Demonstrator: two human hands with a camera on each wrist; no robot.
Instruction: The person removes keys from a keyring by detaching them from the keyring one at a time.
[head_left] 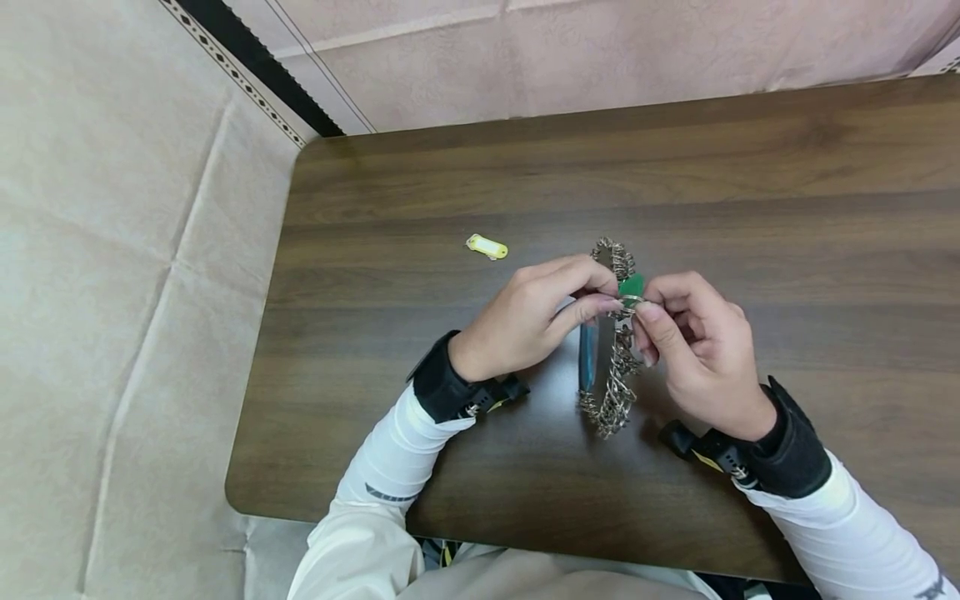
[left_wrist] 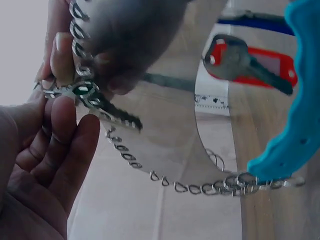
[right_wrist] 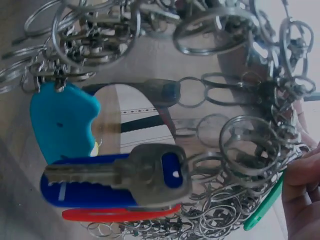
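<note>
A loop of chain (head_left: 618,375) strung with metal split rings hangs below both hands, with a teal wavy handle (left_wrist: 295,100) on it. My left hand (head_left: 536,312) pinches a small metal ring beside a green key tag (head_left: 632,286) at the chain. Opposite it, my right hand (head_left: 697,342) pinches the same ring between thumb and index finger, its other fingers curled. A key (left_wrist: 117,112) dangles near the fingertips. Also on the loop are a blue tag (right_wrist: 55,192) with a key (right_wrist: 155,175) over it and a red tag (right_wrist: 110,215).
A yellow key tag (head_left: 487,247) lies on the brown wooden table (head_left: 412,192), beyond the left hand. Light fabric (head_left: 90,292) covers the left side, and a pale cloth (head_left: 600,50) runs along the far edge. Black straps circle both wrists.
</note>
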